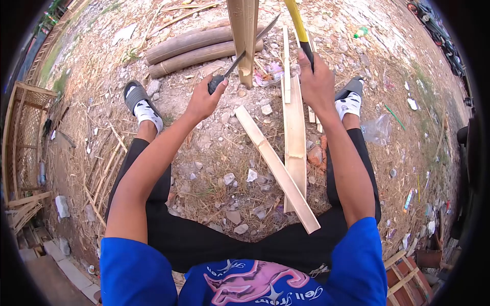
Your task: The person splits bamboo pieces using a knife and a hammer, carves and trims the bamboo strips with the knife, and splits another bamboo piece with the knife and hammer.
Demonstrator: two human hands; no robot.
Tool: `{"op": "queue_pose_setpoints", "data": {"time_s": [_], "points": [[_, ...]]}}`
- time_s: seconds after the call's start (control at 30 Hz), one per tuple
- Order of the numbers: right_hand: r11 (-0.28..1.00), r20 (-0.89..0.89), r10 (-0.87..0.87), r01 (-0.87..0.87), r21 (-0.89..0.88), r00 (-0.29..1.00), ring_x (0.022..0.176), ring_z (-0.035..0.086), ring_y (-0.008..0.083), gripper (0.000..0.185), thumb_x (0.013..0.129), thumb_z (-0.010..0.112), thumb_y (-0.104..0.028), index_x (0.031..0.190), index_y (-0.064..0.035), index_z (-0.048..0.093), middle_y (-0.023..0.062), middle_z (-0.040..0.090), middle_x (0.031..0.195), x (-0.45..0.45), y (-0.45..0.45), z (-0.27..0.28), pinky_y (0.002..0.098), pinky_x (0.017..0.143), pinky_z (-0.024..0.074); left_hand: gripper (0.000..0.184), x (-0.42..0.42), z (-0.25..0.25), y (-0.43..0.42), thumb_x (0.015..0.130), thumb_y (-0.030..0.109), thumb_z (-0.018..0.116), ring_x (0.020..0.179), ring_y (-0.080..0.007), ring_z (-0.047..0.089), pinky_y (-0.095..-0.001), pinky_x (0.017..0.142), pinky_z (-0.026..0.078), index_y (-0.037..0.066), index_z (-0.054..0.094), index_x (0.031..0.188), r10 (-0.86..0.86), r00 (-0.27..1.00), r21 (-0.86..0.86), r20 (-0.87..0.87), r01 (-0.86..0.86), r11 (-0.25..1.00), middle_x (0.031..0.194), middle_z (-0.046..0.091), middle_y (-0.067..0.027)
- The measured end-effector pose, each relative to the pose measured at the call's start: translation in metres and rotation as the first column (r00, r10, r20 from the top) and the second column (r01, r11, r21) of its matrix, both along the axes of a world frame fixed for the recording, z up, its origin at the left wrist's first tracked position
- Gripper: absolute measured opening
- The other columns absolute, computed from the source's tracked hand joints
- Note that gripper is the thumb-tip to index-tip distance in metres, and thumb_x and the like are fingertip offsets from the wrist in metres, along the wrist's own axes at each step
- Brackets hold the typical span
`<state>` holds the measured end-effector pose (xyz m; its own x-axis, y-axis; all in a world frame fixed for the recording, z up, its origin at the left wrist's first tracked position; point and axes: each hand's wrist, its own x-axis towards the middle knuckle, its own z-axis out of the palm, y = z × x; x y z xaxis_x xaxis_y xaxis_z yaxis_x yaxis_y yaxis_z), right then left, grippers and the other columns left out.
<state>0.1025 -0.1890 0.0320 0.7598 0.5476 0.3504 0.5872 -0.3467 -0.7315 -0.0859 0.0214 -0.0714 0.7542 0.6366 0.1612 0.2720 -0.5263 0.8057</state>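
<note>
At the upper centre of the frame, the left hand (pixel 205 99) is gripping a black-handled knife (pixel 215 85), fingers closed, its blade crossing an upright bamboo piece (pixel 247 30), while the right hand (pixel 318 87) is firmly clasping a yellow-and-black-handled tool (pixel 296 19), its head lying out of frame. The work in hand is, by judgement, splitting the bamboo; the next move is apparently calling for a steady blade, an upright piece and left fingers clear of the tool's path.
</note>
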Motion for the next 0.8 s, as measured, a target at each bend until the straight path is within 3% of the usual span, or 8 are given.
{"op": "queue_pose_setpoints", "data": {"time_s": [0.1,0.2,0.27,0.3,0.37,0.47,0.73,0.8], "points": [[0.896,0.015,0.145,-0.138,0.422,0.989,0.049,0.037,0.0030,0.044,0.100,0.051,-0.045,0.077,-0.0077,0.048,-0.0060,0.040,0.058,-0.004,0.010,0.049,0.0224,0.045,0.0284,0.053,0.001,0.011,-0.007,0.092,0.051,0.057,0.069,-0.0323,0.057,-0.0429,0.068,0.044,-0.002,0.059,0.095,0.032,0.996,-0.049,-0.083,-0.036,0.998,0.074,0.060,-0.0184],[0.690,0.047,0.238,-0.203,0.695,0.970,0.046,0.034,0.0012,0.041,0.100,0.053,-0.041,0.077,-0.0086,0.048,-0.0066,0.039,0.057,-0.007,0.021,0.041,0.0200,0.042,0.0252,0.054,0.002,0.014,-0.009,0.092,0.053,0.056,0.072,-0.0329,0.059,-0.0427,0.070,0.045,-0.001,0.060,0.096,0.033,0.995,-0.034,-0.098,-0.036,0.999,0.075,0.060,-0.0189],[0.962,0.124,0.002,-0.035,0.270,0.992,0.054,0.057,0.0273,0.043,0.100,0.051,-0.041,0.089,0.0007,0.055,0.0162,0.055,0.059,-0.012,0.013,-0.032,0.0412,0.053,0.0433,0.055,0.001,0.014,-0.009,0.092,0.053,0.056,0.073,-0.0330,0.059,-0.0427,0.071,0.046,-0.001,0.060,0.097,0.060,0.992,-0.046,-0.107,-0.065,0.997,0.076,0.061,-0.0190],[0.927,-0.035,-0.012,-0.002,-0.374,0.999,0.070,0.060,0.0474,0.045,0.098,0.049,-0.042,0.092,0.0023,0.056,0.0296,0.058,0.068,0.003,0.000,-0.078,0.0542,0.067,0.0430,0.055,0.001,0.009,-0.010,0.092,0.053,0.056,0.073,-0.0331,0.059,-0.0428,0.071,0.046,-0.001,0.060,0.097,0.072,0.989,-0.067,-0.128,-0.081,0.994,0.076,0.061,-0.0190],[0.859,-0.193,-0.059,-0.049,-0.510,0.979,0.085,0.061,0.0519,0.043,0.098,0.047,-0.042,0.098,-0.0005,0.060,0.0320,0.064,0.082,0.000,-0.023,-0.116,0.0583,0.078,0.0454,0.055,0.009,0.012,0.004,0.091,0.053,0.056,0.073,-0.0331,0.060,-0.0431,0.072,0.046,-0.001,0.060,0.098,0.067,0.991,-0.071,-0.113,-0.076,0.995,0.078,0.062,-0.0190],[0.868,-0.189,-0.089,-0.017,-0.497,0.978,0.078,0.061,0.0489,0.043,0.099,0.047,-0.041,0.095,0.0007,0.059,0.0297,0.062,0.077,-0.012,-0.044,-0.136,0.0560,0.072,0.0440,0.050,-0.003,-0.005,0.011,0.093,0.049,0.057,0.060,-0.0194,0.057,-0.0363,0.058,0.046,-0.001,0.057,0.095,0.046,0.995,-0.057,-0.089,-0.052,0.997,0.069,0.056,-0.0104],[0.996,-0.068,0.015,-0.008,0.093,0.998,0.064,0.058,0.0390,0.044,0.101,0.049,-0.041,0.094,0.0007,0.059,0.0222,0.058,0.068,-0.017,0.002,-0.066,0.0460,0.060,0.0418,0.055,-0.004,0.005,-0.013,0.090,0.054,0.057,0.074,-0.0386,0.062,-0.0472,0.070,0.046,-0.001,0.058,0.098,0.059,0.990,-0.008,-0.129,-0.060,0.998,0.077,0.062,-0.0232],[0.988,-0.094,0.027,-0.040,-0.147,0.995,0.063,0.058,0.0357,0.049,0.099,0.049,-0.047,0.094,0.0003,0.060,0.0198,0.057,0.066,-0.010,0.002,-0.080,0.0454,0.060,0.0421,0.056,-0.006,0.006,-0.014,0.090,0.054,0.057,0.074,-0.0387,0.062,-0.0473,0.070,0.046,-0.001,0.058,0.098,0.065,0.989,0.003,-0.134,-0.065,0.998,0.077,0.062,-0.0233]]}}
